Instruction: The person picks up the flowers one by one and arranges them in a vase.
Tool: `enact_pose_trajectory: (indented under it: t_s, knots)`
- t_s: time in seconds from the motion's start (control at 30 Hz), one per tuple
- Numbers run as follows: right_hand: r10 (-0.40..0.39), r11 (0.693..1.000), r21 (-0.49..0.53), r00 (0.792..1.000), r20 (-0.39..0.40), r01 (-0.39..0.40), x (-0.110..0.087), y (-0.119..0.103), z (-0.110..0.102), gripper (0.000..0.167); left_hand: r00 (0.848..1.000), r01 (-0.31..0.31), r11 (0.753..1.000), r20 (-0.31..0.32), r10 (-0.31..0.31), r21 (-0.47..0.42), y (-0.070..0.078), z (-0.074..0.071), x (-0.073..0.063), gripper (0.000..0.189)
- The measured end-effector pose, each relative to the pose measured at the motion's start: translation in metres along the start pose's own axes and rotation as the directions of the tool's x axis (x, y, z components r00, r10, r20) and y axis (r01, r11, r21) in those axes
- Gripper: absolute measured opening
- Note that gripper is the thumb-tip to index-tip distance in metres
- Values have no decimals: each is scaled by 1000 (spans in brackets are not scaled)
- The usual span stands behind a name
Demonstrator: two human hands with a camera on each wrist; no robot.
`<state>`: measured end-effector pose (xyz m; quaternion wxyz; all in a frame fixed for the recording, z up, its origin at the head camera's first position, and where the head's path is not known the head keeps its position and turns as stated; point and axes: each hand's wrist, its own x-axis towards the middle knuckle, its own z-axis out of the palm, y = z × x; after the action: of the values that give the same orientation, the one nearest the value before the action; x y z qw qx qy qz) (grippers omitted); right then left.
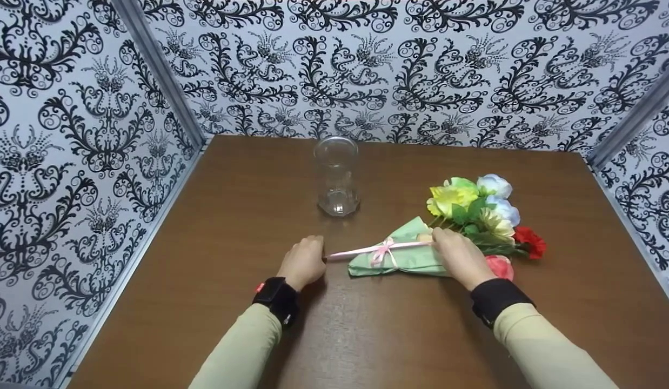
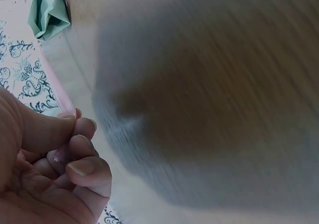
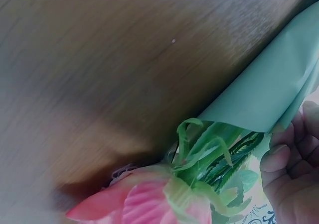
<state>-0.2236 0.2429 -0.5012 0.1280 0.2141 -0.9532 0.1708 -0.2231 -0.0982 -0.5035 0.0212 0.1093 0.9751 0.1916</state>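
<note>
Pink ribbon (image 1: pixel 385 250) is tied in a bow round the green wrap (image 1: pixel 421 265), its tails running btwn both hands. Bow sits at 3 o'clock from L hand (image 1: pixel 303 263), 9 o'clock from R hand (image 1: pixel 460 255). L hand: thumb + index pinch one tail tip, other fingers curled. R hand: fingers curled, gripping the opp. tail by the wrap's mouth (partly hiding it). From R hand: yellow flower (image 1: pixel 450 200) at 12, pale blue flower (image 1: pixel 503 209) at 1–2, red flower (image 1: pixel 530 242) near 3, pink flower (image 1: pixel 499 266) btwn 3 & 4, partly blocked by the hand. Clear glass vase (image 1: pixel 337 173) stands upright at 11 from the bow, on the brown table (image 1: pixel 248 200).
</note>
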Motion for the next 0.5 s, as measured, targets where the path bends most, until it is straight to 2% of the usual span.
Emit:
enact_pose_trajectory:
  t_s: [0.27, 0.5]
  knots:
    - [33, 999, 7, 999, 29, -33, -2, 2, -5, 11, 1000, 20, 1000, -2, -20, -9, -6, -2, -1, 16]
    - [45, 999, -8, 998, 41, -44, -2, 5, -5, 13, 1000, 26, 1000, -9, -26, -14, -8, -4, -2, 13]
